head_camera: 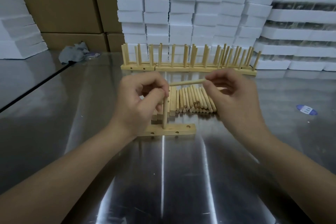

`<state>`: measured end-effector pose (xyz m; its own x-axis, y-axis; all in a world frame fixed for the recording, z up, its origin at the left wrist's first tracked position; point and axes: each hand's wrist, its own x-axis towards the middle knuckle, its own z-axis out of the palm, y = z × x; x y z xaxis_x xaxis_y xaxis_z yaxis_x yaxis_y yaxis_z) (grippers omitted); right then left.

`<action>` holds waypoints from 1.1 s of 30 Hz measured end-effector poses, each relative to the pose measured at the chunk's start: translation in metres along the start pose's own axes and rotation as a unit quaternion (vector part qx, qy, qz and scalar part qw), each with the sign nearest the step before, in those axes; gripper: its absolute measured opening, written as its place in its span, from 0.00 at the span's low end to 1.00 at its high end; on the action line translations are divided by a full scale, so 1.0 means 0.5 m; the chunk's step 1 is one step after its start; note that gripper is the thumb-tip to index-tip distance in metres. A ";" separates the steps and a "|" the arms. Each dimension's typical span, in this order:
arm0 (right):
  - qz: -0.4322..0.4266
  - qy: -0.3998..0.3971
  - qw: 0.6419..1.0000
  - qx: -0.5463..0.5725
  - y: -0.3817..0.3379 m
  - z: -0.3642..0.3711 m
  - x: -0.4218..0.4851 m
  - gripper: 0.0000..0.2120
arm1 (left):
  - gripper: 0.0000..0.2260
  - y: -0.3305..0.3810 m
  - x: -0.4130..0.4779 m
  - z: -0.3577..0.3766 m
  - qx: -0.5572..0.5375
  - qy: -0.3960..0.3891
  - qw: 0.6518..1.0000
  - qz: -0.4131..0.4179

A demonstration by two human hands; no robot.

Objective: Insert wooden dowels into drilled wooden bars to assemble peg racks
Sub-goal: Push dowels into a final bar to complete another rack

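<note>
Open tabletop (172, 178) across the lower frame and left; dowel pile (192, 100), stacked bars (172, 102) and finished racks (172, 68) crowd the centre

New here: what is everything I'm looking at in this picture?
Table: one, shiny metal, under everything.
Drilled bar: one, pale wood, lying flat nearest the person.
Upright dowel: one, pale wood, standing in that bar.
Loose dowels: uncounted pile, pale wood, behind the bar.
Held dowel: one, pale wood, level above the pile.
Spare bars: several, pale wood, left of pile.
Finished racks: a row, pale wood, farther back.
Foam blocks: many, white, stacked behind.
Cardboard boxes: several, brown, back left.
Cloth: one, grey, crumpled, back left.
Sticker: one, blue-white, right side.
Left hand: one, grips upright dowel.
Right hand: one, pinches held dowel.
</note>
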<state>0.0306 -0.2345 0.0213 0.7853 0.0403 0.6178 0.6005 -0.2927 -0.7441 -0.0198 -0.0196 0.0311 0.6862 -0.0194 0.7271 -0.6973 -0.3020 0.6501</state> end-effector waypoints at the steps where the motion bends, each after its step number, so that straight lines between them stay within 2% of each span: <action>1: 0.039 0.008 0.997 0.067 -0.004 -0.011 -0.001 0.04 | 0.09 0.000 0.003 0.002 -0.031 0.017 0.999 -0.025; 5: 0.143 0.009 0.974 0.176 -0.006 -0.031 -0.008 0.04 | 0.07 -0.003 0.017 -0.004 -0.051 0.056 0.992 -0.102; 10: 0.174 0.008 0.954 0.245 -0.013 -0.024 -0.009 0.06 | 0.04 -0.009 0.023 -0.009 -0.031 0.011 0.984 -0.176; 22: 0.153 0.002 0.958 0.244 -0.023 -0.023 -0.014 0.07 | 0.06 -0.016 0.022 -0.009 -0.010 -0.016 0.987 -0.160; 27: 0.192 -0.033 0.925 0.327 -0.033 -0.017 -0.020 0.18 | 0.10 -0.013 0.020 -0.006 -0.022 -0.060 0.981 -0.182; 30: 0.224 -0.077 0.895 0.379 -0.034 -0.004 -0.029 0.13 | 0.09 -0.011 0.019 -0.002 -0.027 -0.096 0.974 -0.201; 31: 0.224 -0.077 0.896 0.374 -0.035 -0.002 -0.029 0.12 | 0.08 -0.010 0.019 -0.001 -0.029 -0.100 0.973 -0.205; 33: 0.179 -0.059 0.937 0.293 -0.031 -0.012 -0.025 0.10 | 0.07 -0.007 0.020 -0.003 -0.029 -0.095 0.972 -0.213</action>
<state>0.0105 -0.2360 0.0269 0.9430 0.1552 0.2944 0.2469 0.2667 -0.9316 -0.0109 -0.0174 0.0362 0.9369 -0.0816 0.3399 -0.3491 -0.2662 0.8985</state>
